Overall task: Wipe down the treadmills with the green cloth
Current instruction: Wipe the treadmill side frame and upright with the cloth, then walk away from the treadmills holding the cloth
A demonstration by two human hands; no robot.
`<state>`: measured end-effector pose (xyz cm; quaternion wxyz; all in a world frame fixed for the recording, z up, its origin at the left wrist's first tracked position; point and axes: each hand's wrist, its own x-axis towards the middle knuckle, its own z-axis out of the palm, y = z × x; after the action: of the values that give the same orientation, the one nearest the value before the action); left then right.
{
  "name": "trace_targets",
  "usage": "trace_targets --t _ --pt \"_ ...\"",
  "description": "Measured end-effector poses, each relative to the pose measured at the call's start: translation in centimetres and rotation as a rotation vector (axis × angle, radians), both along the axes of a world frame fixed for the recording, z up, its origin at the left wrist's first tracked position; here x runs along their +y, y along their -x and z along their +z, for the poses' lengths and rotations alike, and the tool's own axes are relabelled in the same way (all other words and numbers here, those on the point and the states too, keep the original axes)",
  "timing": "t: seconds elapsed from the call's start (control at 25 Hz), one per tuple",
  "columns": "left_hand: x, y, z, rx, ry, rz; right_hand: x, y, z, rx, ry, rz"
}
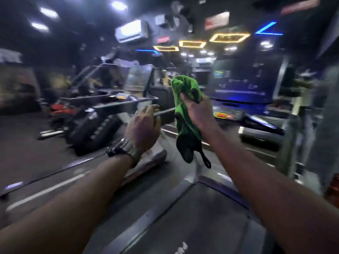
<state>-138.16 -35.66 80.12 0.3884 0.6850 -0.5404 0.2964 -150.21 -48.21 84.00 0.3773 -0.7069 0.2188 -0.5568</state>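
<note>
I see the cloth [185, 92] as bright green over most of its bunched top, turning black at the hanging lower end, with a black loop at the tip. My right hand [199, 110] grips it; the watch [124, 148] on my left wrist is silvery metal with a dark face. The belt [192, 217] below is dark grey with a paler grey edge strip. The console [245, 79] ahead is black, its screen lit with small blue, green and yellow marks, and a red and yellow panel sits under it. Ceiling lights [229, 37] are yellow hexagon outlines, with blue strips beside them. A red machine [62, 109] shows far left, blurred.
</note>
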Motion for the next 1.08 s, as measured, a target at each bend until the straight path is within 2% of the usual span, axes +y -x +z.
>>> trace_targets --t 0.12,0.28,0.44,0.6,0.88,1.08 --pt "8.0 -5.8 4.0 -0.150 -0.077 0.262 4.1 -8.3 0.2 -0.034 -0.147 0.249" --pt "21.1 -10.1 8.3 -0.212 -0.193 0.645 14.0 -18.3 0.0 -0.016 -0.219 0.684" --pt "32.7 -8.5 7.9 -0.167 -0.240 0.993 25.7 -22.4 -0.6 0.023 -0.272 1.047" --pt "43.2 -2.4 5.7 -0.080 -0.202 1.338 37.7 -21.9 -2.6 0.090 -0.258 1.356" --pt "54.5 10.4 2.5 0.054 -0.179 1.718 52.1 -16.1 -4.1 0.180 -0.134 1.649" --pt "58.7 10.7 -0.3 0.050 -0.229 1.784 57.5 -15.9 -6.3 0.244 -0.086 1.654"
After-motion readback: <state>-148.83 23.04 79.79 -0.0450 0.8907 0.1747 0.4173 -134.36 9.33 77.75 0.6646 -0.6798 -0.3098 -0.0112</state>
